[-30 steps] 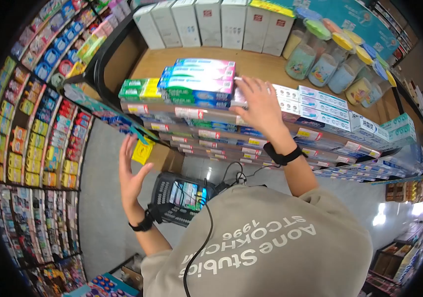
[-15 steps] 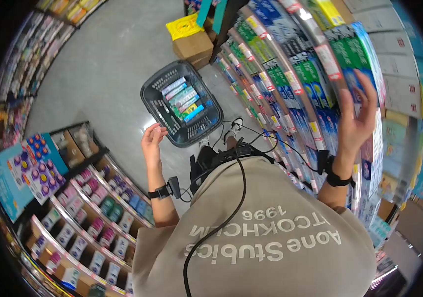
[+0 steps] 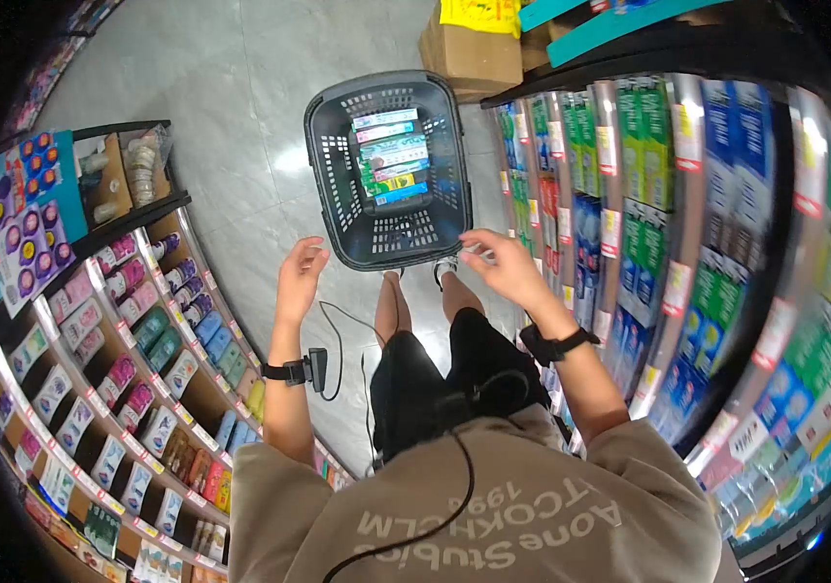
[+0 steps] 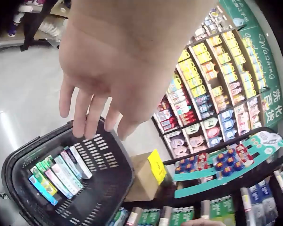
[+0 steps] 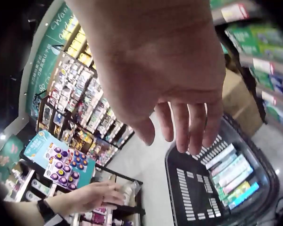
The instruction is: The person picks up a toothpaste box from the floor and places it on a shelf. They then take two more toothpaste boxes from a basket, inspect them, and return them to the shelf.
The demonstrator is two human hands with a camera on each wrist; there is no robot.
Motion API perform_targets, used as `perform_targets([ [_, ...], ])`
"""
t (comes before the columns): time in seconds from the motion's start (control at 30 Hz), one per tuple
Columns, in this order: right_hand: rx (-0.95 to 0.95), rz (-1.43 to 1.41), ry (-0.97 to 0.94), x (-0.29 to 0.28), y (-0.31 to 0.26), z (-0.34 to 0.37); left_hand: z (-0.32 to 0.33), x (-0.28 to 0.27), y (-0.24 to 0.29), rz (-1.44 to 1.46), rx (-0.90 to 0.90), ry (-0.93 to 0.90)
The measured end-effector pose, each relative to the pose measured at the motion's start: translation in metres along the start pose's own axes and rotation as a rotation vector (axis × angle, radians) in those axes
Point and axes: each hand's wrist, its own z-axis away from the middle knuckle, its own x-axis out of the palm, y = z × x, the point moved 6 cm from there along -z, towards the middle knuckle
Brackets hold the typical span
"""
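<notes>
A black plastic shopping basket (image 3: 444, 233) stands on the floor in front of the person's feet. Inside it lies a row of several slim toothpaste boxes (image 3: 394, 155), white, green, yellow and blue. My left hand (image 3: 301, 280) hovers left of the basket's near end, fingers loosely bent and holding nothing. At the near right corner is my right hand (image 3: 510, 272), its fingertips close to the rim in the head view. The right wrist view shows the right hand (image 5: 165, 80) with fingers hanging relaxed over the basket, nothing in them.
Shelves of toothpaste boxes (image 3: 644, 175) rise close on the right. On the left are tiered shelves of bottles and packs (image 3: 134, 379). A cardboard box (image 3: 474, 58) with a yellow bag (image 3: 481, 14) stands beyond the basket. Cables (image 3: 338, 340) hang near the legs.
The view has swung from the upper toothpaste shelf down to the basket. My right hand has left the boxes on that shelf and come down to the basket's near right corner. The left hand stays empty.
</notes>
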Motion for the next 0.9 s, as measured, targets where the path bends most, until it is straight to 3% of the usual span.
perform_targets([
  [0.07,0.062,-0.039,-0.080,0.046,0.048,-0.046,-0.038,0.008,-0.033,-0.118,0.014,0.032],
  [0.17,0.115,0.077,-0.175,0.116,0.110,-0.121,-0.101,0.021,-0.085,-0.379,0.184,0.209],
  [0.27,0.174,0.157,-0.221,0.176,0.167,-0.188,-0.151,0.042,-0.152,-0.483,0.087,0.343],
  [0.37,0.244,0.297,-0.265,0.230,0.212,-0.243,-0.176,0.069,-0.191,-0.527,0.026,0.328],
  [0.4,0.246,0.353,-0.314,0.239,0.210,-0.259,-0.179,0.075,-0.199,-0.418,-0.001,0.346],
  [0.57,-0.055,0.648,-0.332,0.291,0.259,-0.313,-0.180,0.086,-0.208,-0.086,-0.044,0.455],
  [0.6,-0.011,0.780,-0.417,0.298,0.266,-0.323,-0.179,0.085,-0.207,-0.049,-0.061,0.452],
  [0.67,-0.124,1.051,-0.367,0.308,0.290,-0.341,-0.181,0.083,-0.209,-0.102,-0.081,0.461],
  [0.73,-0.160,1.140,-0.264,0.314,0.325,-0.353,-0.179,0.082,-0.205,-0.104,-0.156,0.456],
  [0.8,-0.081,1.097,-0.371,0.311,0.330,-0.356,-0.179,0.082,-0.210,-0.133,-0.050,0.480],
  [0.9,-0.129,1.174,-0.389,0.321,0.334,-0.357,-0.180,0.081,-0.213,-0.096,-0.048,0.466],
])
